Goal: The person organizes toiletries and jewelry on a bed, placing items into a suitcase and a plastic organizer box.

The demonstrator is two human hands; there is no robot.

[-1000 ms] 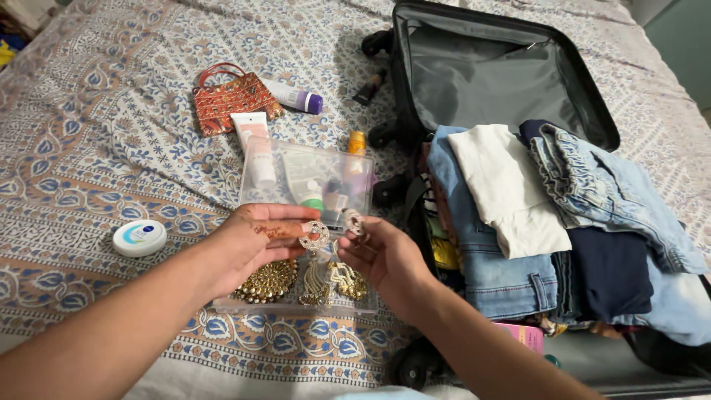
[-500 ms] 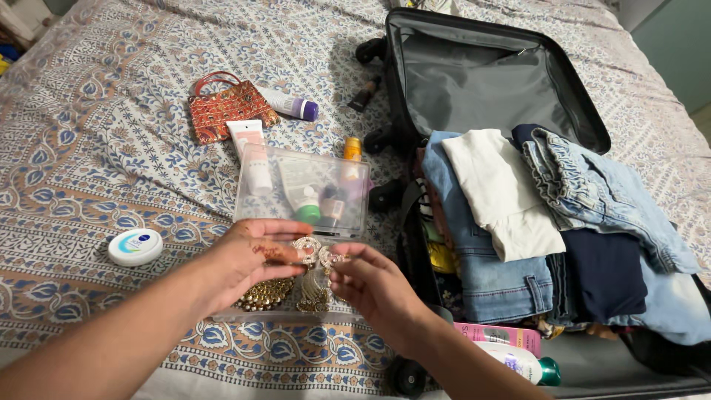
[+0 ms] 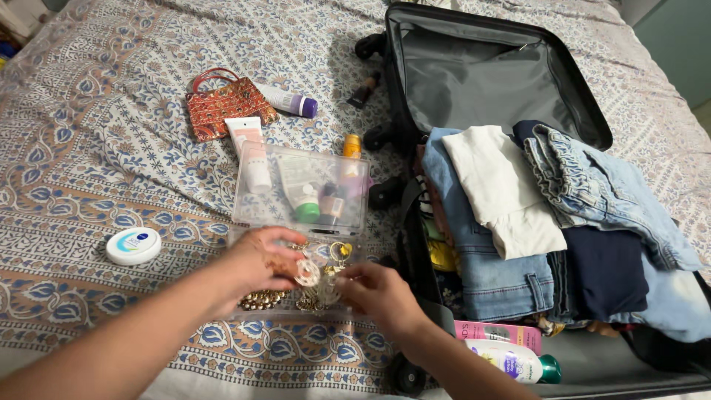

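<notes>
Pinching a round pearl-edged earring, left hand fingers close on it over the clear organizer box near the bed's front edge. Right hand curls among gold jewellery, grip unclear, likely sorting pieces beside the open suitcase.

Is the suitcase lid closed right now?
No, the black suitcase lies open on the bed, with folded clothes stacked inside.
</notes>
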